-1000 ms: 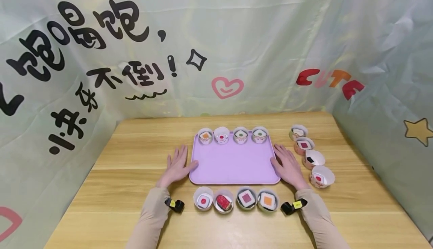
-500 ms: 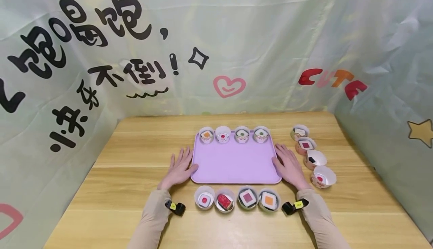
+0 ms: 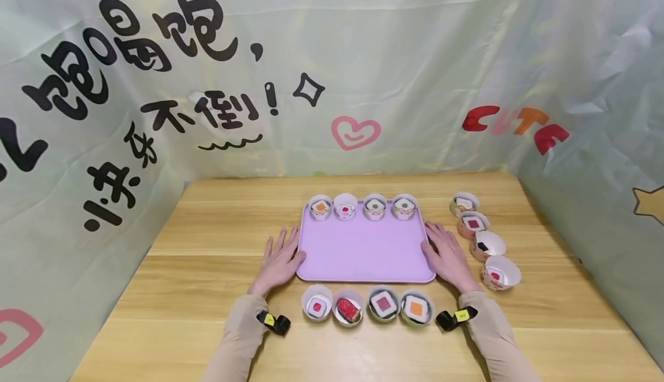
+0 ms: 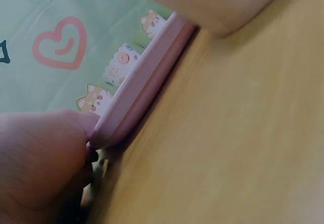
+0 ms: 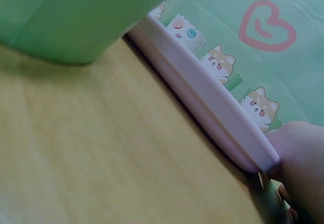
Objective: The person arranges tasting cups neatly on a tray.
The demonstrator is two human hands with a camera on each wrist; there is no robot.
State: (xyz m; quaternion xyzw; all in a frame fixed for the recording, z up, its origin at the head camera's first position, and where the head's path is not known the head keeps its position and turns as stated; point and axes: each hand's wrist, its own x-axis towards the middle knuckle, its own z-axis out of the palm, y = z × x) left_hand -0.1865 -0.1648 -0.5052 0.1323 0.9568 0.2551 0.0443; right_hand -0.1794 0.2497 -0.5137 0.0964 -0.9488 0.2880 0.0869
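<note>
A purple rectangular tray (image 3: 365,249) lies on the table between my hands. My left hand (image 3: 278,261) rests flat at its left edge, fingers spread on the wood and thumb touching the rim. On the opposite side my right hand (image 3: 448,255) lies the same way, thumb over the right rim. Several paper cups holding toy sushi stand in a row along the tray's far edge, among them one with an orange centre (image 3: 320,207). Each wrist view shows a hand against the tray rim (image 4: 147,77), its fingers mostly hidden.
Nearer me stands a row of sushi cups, including one with a red-topped piece (image 3: 349,308) and one with an orange-centred square (image 3: 417,308). More cups, such as a white one (image 3: 500,272), line up beyond my right hand. A printed curtain (image 3: 404,71) encloses the table (image 3: 207,220).
The head view has shifted slightly, so everything sits a little further right in it. Both hands stay at the tray's sides, and the cups keep their places.
</note>
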